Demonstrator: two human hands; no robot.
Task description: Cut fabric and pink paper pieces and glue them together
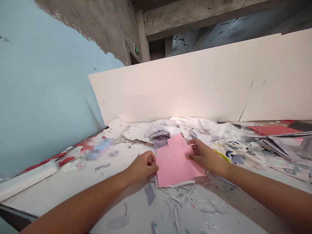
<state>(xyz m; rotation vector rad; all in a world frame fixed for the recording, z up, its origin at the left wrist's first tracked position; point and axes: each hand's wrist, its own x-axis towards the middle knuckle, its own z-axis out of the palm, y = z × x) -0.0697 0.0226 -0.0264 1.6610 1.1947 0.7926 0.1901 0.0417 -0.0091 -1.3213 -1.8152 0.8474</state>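
Note:
A pink sheet of paper (173, 162) lies on the white table (73, 188), over a white sheet. My left hand (143, 166) is curled at the sheet's left edge, fingers pinched on it. At the right edge, my right hand (201, 154) rests with fingertips pinching the pink paper near its upper part. The sheet's top has a notched, tab-like outline.
Crumpled white and lilac papers (161, 130) pile behind the sheet. Floral printed sheets (234, 152) and red card (273, 130) lie to the right. Red scraps (64, 159) sit left. A tall white board (207, 84) stands behind the table. Paper scraps litter the near surface.

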